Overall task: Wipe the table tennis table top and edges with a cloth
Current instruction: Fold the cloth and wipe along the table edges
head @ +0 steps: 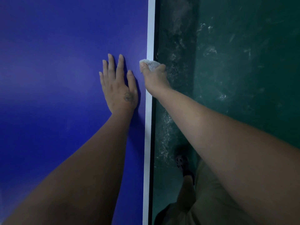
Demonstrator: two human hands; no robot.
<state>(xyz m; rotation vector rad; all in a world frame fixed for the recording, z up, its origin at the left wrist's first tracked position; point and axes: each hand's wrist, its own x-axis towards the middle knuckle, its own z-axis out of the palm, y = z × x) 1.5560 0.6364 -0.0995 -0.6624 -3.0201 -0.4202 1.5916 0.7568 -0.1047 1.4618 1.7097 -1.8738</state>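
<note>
cloth point(151, 64) partly hidden, table point(65, 38) — cut off

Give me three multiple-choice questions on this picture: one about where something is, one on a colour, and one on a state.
1. Where is the cloth? A) at the white edge stripe B) on a chair C) mid-table
2. What colour is the table top? A) green B) blue C) red
3. How is the left hand? A) gripping the cloth B) in a fist C) flat, fingers straight

Answers: 1 A, the right hand grips it at the table's edge; 2 B, the surface is blue; 3 C, its palm lies flat on the top.
</note>
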